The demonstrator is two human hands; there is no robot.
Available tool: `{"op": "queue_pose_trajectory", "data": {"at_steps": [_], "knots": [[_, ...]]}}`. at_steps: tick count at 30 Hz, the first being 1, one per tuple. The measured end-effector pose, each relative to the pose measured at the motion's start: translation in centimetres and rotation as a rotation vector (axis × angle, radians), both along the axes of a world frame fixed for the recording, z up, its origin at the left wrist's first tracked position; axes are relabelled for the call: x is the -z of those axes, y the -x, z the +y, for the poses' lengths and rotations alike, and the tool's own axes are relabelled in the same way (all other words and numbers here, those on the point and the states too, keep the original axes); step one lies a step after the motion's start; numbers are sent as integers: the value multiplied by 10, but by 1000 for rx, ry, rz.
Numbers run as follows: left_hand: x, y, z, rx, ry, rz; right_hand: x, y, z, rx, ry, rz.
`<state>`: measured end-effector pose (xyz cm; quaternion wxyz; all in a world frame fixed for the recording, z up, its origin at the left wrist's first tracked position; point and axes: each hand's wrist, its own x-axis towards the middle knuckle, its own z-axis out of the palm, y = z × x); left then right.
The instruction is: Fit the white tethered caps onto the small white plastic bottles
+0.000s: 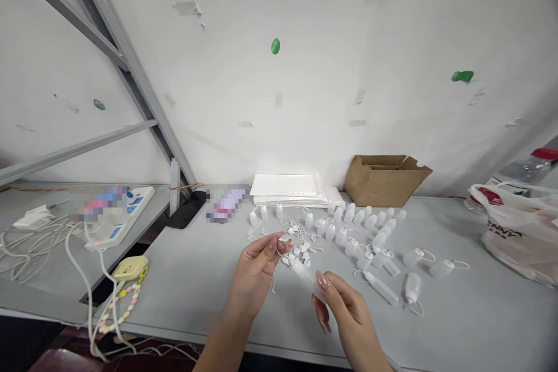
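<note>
My right hand (344,308) holds a slim translucent plastic bottle (305,276) between thumb and fingers, tilted with its neck toward my left hand. With thumb and fingertips closed, my left hand (257,270) pinches a small white cap (285,239), partly hidden by the fingers; a thin strap hangs near it. Just beyond my hands lies a loose pile of white caps with straps (300,253). To the right, several small squeeze bottles (351,249) stand or lie on the grey table, many with strapped caps. A flat slim bottle (381,289) lies nearer my right hand.
By the wall are a stack of white envelopes (285,186) and an open cardboard box (381,186). A plastic bag (518,238) sits far right. Left are a black phone (187,209), a yellow case (131,268) with beads, cables, and a power strip (133,215).
</note>
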<state>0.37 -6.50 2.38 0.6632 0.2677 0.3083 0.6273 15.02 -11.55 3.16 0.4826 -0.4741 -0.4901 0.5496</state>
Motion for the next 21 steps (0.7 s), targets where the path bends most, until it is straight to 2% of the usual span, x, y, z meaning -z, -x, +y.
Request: {"op": "queue_pose_trajectory", "data": {"at_steps": [6,16,21], "knots": [[-10,-2,-4,4,12,10,2,-1,-1,10,7,2],[-20,-9,-16,88,229,-192,14,1,1,2,-86,-92],[-23,-13,-19,121,253,-217,14,2,0,25,-101,-102]]}}
